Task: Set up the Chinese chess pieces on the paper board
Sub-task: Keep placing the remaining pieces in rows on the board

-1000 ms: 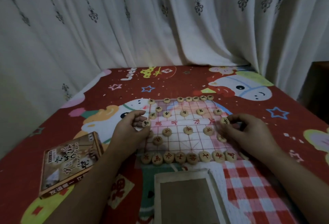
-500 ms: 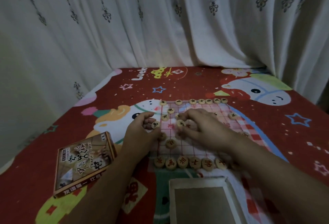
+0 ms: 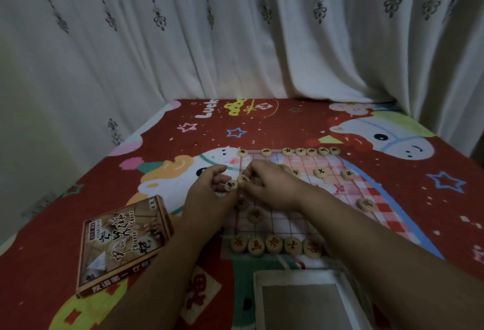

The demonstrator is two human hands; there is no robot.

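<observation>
- Paper board point(image 3: 288, 225) mid blanket point(image 3: 288, 125), red pieces point(image 3: 273, 244) along its near edge, black pieces point(image 3: 301, 151) along the far.
- Right hand point(image 3: 272, 185) pinching a black-marked disc point(image 3: 243, 179) at board's left edge.
- Left hand point(image 3: 207, 198) pinching a second disc point(image 3: 230, 185) just beside.
- Chinese chess box point(image 3: 123, 243) left of board; white tray point(image 3: 301, 301) at blanket's near edge.

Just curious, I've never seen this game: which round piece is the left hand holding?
The black-lettered piece pinched by the left hand, just left of the paper board's edge. Its neighbour is in the right hand; the others lie flat.
</observation>
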